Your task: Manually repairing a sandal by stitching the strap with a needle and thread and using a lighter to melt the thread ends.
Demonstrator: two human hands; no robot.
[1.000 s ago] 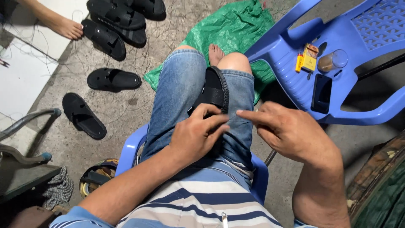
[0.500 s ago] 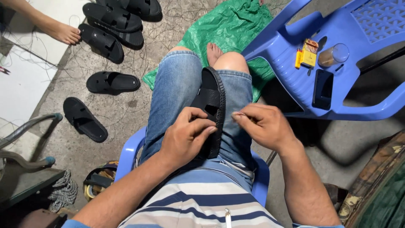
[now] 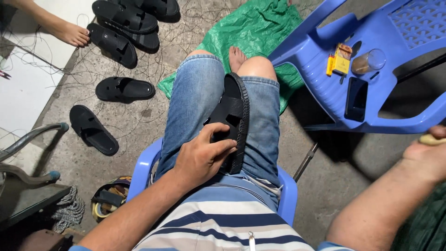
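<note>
A black slide sandal [image 3: 233,111] with stitching along its edge lies lengthwise between my thighs, on my blue denim shorts. My left hand [image 3: 202,155] presses on its near end, fingers curled over the strap. My right hand [image 3: 429,153] is pulled far out to the right edge of view, closed around a pale handle of a tool whose tip is out of frame. I sit on a blue plastic chair [image 3: 144,167].
An overturned blue plastic chair [image 3: 325,83] lies at right, holding a dark phone [image 3: 357,98], a glass [image 3: 368,61] and a yellow packet [image 3: 339,59]. Several black sandals [image 3: 124,89] lie on the concrete at left. A green sheet [image 3: 260,32] and another person's bare foot [image 3: 72,33] are beyond.
My right hand left the sandal's edge and swung far out to the right. My left hand stayed on the sandal.
</note>
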